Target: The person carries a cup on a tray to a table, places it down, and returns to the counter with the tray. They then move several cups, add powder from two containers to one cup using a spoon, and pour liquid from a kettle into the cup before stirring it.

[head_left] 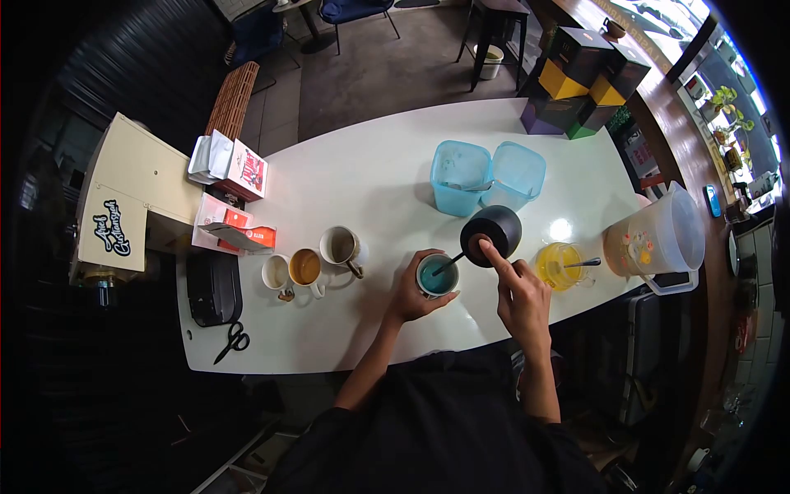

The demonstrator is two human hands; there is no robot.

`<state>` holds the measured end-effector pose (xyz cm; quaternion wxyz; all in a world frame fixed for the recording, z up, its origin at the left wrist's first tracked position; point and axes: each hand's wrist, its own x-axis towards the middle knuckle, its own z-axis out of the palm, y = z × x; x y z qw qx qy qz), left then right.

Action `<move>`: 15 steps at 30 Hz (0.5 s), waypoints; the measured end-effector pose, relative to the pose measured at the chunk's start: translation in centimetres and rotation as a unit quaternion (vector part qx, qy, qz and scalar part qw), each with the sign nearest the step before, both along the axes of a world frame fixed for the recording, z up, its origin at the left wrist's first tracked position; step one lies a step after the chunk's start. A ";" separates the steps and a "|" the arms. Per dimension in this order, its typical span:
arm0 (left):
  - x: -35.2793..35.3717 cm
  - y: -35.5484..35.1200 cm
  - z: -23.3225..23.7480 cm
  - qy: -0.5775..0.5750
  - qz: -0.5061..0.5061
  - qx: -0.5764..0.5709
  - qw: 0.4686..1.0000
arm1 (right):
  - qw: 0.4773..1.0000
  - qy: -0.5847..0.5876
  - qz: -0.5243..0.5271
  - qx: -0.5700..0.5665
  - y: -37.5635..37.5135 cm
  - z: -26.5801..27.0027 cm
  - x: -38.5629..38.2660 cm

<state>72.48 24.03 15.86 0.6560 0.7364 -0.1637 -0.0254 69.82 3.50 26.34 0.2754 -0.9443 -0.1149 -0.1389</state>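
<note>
My left hand wraps around a small cup, grey-rimmed and teal inside, close over the white table. My right hand grips a black gooseneck kettle, index finger stretched onto its top; the handle is hidden under the hand. The kettle's thin spout reaches left over the cup's rim and points down into it. Just right of my right hand is a glass cup of yellow liquid with a spoon in it. Left of the cup stand three mugs, the nearest a grey one.
Two blue plastic tubs stand beyond the kettle. A large clear pitcher is at the right edge of the white table. Black scissors, a black case and packets lie left. Stacked boxes stand at the far right.
</note>
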 end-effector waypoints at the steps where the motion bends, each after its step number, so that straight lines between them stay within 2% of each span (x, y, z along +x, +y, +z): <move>1: 0.0 0.0 -0.1 0.001 -0.002 0.000 1.000 | 1.000 -0.005 -0.006 0.005 -0.1 0.1 0.1; 7: 0.2 0.0 -0.5 -0.027 0.007 0.026 0.999 | 0.999 -0.016 -0.031 -0.003 -1.6 1.0 0.0; 15: 0.1 -0.1 -0.6 0.009 0.001 0.001 1.000 | 1.000 0.012 0.009 -0.007 -1.6 0.7 -0.4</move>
